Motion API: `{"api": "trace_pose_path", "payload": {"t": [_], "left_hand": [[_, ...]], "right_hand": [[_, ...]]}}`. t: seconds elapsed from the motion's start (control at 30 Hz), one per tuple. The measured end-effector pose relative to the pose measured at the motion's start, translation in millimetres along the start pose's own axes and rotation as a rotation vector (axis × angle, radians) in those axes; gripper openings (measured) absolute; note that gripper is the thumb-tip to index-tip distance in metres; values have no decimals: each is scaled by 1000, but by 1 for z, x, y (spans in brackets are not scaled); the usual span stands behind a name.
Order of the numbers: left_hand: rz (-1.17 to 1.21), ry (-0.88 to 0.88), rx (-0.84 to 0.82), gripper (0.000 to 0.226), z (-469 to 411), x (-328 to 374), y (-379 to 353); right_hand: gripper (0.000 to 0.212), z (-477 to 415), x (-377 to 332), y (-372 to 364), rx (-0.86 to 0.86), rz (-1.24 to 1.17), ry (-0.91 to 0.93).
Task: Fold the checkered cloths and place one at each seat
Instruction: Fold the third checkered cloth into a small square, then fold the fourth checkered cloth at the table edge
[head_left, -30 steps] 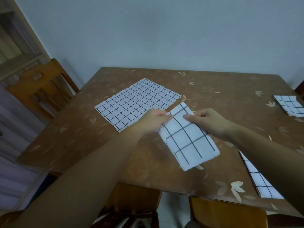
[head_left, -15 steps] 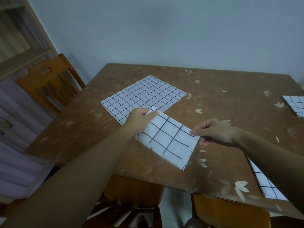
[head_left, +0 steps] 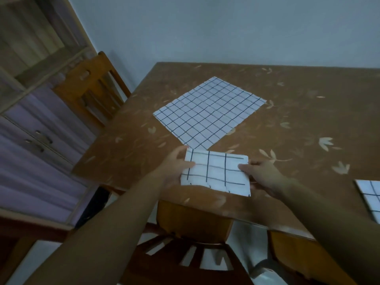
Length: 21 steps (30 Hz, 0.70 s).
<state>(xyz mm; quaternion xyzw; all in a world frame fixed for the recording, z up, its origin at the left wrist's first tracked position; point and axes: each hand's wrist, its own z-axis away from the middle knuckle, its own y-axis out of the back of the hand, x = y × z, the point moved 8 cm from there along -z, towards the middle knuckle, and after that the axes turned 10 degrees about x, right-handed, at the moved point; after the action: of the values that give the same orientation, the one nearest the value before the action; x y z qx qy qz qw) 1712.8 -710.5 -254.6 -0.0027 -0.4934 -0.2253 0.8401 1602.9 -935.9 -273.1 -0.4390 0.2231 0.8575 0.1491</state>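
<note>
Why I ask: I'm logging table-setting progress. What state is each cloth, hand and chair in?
Held cloth: folded, held over the near table edge.
Flat cloth: unfolded, lying flat on the table.
Right cloth: on the table, partly out of view.
Left hand: grips the held cloth's left edge.
Right hand: pinches its right edge.
Near chair: tucked under the table.
Left chair: standing at the table's left side.

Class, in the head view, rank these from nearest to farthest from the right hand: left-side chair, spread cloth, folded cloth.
1. Folded cloth, pinched by the right hand.
2. Spread cloth, just beyond it.
3. Chair, far left.
</note>
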Motion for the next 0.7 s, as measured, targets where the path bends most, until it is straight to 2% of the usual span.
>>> {"api": "trace_pose_path", "payload": {"t": [0.1,0.23,0.4,0.47,0.57,0.7], "left_hand": [[-63,90,-57,72,-4,-37,15],[-132,155,-164,73,-17,-69,36],[-150,76,-147,65,-38,-62,58],[-194,71,-152,59,-44,-65,64],[-268,69,-124,45,-51,-69,77],[-237,28,-121,36,-57,-47,95]], "right_hand": [[20,3,32,-34,-30,77,-101],[17,11,52,-67,-37,181,-124],[20,5,41,-73,143,153,-117],[18,5,41,-74,189,204,-135],[29,8,33,-70,282,312,-107],[37,14,1,-71,283,365,-8]]}}
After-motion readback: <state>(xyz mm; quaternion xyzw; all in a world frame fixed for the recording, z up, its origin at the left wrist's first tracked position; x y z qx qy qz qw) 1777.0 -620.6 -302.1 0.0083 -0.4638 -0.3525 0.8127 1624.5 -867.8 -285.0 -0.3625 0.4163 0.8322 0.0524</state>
